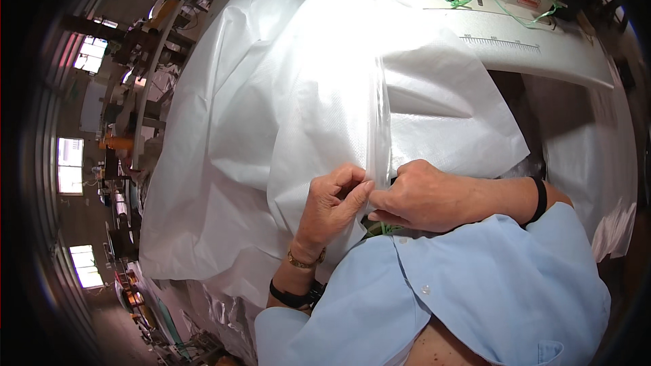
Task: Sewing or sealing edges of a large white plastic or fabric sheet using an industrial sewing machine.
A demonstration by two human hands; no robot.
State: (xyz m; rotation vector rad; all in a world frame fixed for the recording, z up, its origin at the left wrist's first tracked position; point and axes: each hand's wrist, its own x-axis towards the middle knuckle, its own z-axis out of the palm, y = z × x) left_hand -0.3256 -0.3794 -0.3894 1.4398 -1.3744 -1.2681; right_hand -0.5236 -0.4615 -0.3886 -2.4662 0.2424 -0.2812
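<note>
Together, left hand and right hand pinch the translucent strip on the white sheet, grip closed.

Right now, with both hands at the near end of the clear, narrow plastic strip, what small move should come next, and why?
Probably pull the strip gently straight: the left hand and right hand are close together at its near end, while the white textured plastic sheet around it lies in folds.

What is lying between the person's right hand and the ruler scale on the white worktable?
In the head view, a flap of the white sheet lies between the right hand and the ruler scale.
</note>
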